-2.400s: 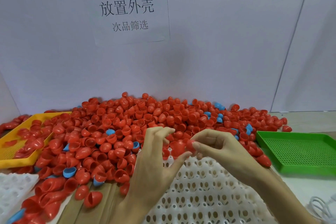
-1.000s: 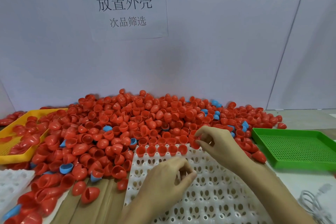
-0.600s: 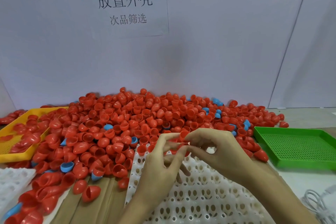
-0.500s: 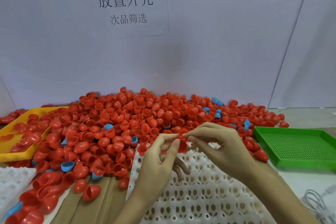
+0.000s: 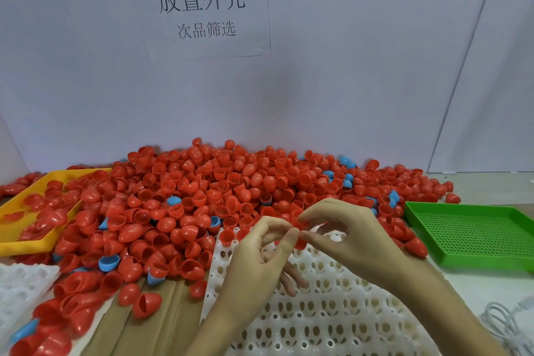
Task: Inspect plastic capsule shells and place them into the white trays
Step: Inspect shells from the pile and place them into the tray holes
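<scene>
1. Red capsule shell point(image 5: 300, 243) pinched between both hands above the far edge of the white tray point(image 5: 332, 315).
2. Left hand point(image 5: 260, 257) and right hand point(image 5: 346, 237) together, fingertips curled on the shell.
3. Two red shells point(image 5: 234, 234) seated in the tray's far-left sockets.
4. Heap of red shells point(image 5: 231, 190) behind; yellow tray point(image 5: 43, 244) left, green tray point(image 5: 474, 235) right.

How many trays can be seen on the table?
4: yellow tray at left, green tray at right, white tray under the hands, another white tray at lower left. Shells may hide more.
</scene>
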Motion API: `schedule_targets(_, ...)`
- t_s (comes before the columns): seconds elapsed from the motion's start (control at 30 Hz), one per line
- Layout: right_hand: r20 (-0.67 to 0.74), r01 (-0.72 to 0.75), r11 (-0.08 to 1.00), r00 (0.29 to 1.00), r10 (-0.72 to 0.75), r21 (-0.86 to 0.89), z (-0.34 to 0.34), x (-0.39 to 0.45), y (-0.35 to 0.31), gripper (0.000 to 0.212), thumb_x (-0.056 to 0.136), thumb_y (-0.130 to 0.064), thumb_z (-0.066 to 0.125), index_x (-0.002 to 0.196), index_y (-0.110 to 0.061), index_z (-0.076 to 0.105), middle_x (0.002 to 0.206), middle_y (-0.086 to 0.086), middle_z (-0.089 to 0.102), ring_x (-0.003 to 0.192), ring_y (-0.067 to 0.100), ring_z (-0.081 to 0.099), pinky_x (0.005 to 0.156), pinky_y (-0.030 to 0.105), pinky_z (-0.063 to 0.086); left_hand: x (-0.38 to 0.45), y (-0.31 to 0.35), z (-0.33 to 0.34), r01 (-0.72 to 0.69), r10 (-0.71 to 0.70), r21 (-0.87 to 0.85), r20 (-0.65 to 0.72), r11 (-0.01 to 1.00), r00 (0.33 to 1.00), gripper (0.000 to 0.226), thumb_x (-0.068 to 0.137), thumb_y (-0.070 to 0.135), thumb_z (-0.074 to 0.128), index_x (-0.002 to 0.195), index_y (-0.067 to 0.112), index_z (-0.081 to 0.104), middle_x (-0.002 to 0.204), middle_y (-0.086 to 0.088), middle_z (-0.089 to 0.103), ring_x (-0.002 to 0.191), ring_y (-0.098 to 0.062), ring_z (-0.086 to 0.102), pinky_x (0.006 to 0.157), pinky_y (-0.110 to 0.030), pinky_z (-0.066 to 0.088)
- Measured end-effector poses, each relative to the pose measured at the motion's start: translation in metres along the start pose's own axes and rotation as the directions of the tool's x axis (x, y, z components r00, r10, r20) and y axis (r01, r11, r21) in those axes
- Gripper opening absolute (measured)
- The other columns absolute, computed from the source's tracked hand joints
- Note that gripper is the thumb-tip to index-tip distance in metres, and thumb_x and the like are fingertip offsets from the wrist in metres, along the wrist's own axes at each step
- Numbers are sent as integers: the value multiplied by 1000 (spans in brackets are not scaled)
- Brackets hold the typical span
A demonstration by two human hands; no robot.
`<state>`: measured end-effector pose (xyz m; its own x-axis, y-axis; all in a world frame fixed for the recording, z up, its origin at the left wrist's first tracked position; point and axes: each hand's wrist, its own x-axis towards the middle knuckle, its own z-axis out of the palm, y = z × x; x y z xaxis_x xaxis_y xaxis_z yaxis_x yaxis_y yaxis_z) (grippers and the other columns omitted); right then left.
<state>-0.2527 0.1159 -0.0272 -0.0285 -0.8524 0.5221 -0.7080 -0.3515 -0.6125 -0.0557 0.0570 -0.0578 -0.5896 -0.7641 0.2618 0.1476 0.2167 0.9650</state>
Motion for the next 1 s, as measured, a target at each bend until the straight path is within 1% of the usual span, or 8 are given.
schedule_targets(0.07, -30, -29, 998, 999, 27, -63, -2, 2, 8, 15, 90, -22, 81, 105, -27, 80, 97, -20, 74, 94, 2, 74, 81, 20, 61, -1, -2, 2, 34, -35, 64, 15, 997, 999, 30, 99, 58, 60, 123, 39, 60, 120, 8, 74, 69, -31, 78, 54, -41, 63)
schedule_targets(0.13, -82, -83, 988, 994, 72, -128, -7, 6, 21, 15, 91, -22, 81, 105, -27, 79, 95, -22, 74, 90, -3, 73, 82, 18, 60, -4, -3, 2, 56, -65, 170, 45, 984, 997, 40, 98, 64, 58, 130, 41, 55, 118, 15, 73, 73, -23, 79, 56, -35, 62)
schedule_targets(0.23, -56, -155, 958, 988, 146, -241, -10, 16, 40, 15, 93, -23, 79, 108, -26, 80, 95, -25, 72, 89, -9, 69, 85, 10, 56, -6, -3, 2, 3, -60, 402, 129, 916, 990, 18, 103, 49, 59, 109, 36, 69, 102, 16, 71, 80, -7, 73, 66, -22, 58)
schedule_targets(0.33, 73, -136, 909, 981, 178, -393, -2, 24, 54, 16, 97, -23, 75, 112, -26, 79, 99, -20, 72, 87, -9, 65, 87, 13, 55, -8, -3, 4, -45, -84, 517, 224, 855, 971, 22, 105, 41, 60, 94, 31, 76, 96, 18, 71, 74, 4, 63, 68, -12, 47)
schedule_targets(0.4, 144, -101, 874, 971, 191, -474, 5, 26, 59, 18, 99, -22, 71, 115, -28, 77, 105, -14, 72, 90, -2, 65, 89, 23, 57, -7, -1, 4, -39, -98, 530, 229, 847, 968, 24, 105, 41, 60, 92, 31, 77, 95, 19, 71, 76, 3, 62, 69, -10, 45)
schedule_targets(0.5, 166, -107, 844, 960, 225, -525, 9, 27, 62, 23, 100, -22, 67, 121, -30, 73, 109, -8, 67, 94, 5, 63, 89, 27, 57, -6, 0, 4, -26, -106, 522, 221, 852, 969, 24, 105, 38, 60, 91, 29, 77, 95, 16, 72, 78, 2, 64, 70, -12, 46)
schedule_targets(0.87, 181, -152, 833, 941, 286, -531, 10, 27, 50, 20, 99, -32, 71, 118, -35, 74, 108, -10, 57, 96, 6, 59, 91, 29, 56, -7, 2, 5, -15, -128, 540, 227, 842, 965, 24, 105, 38, 60, 91, 27, 77, 95, 14, 73, 74, 3, 62, 69, -12, 46)
schedule_targets(1.0, 190, -151, 859, 943, 273, -489, -1, 34, 45, 22, 97, -38, 72, 119, -34, 73, 102, -13, 59, 90, 2, 57, 83, 18, 50, -7, 3, 4, -12, -135, 538, 234, 843, 963, 24, 105, 38, 60, 92, 27, 77, 96, 14, 73, 75, 3, 62, 70, -12, 47)
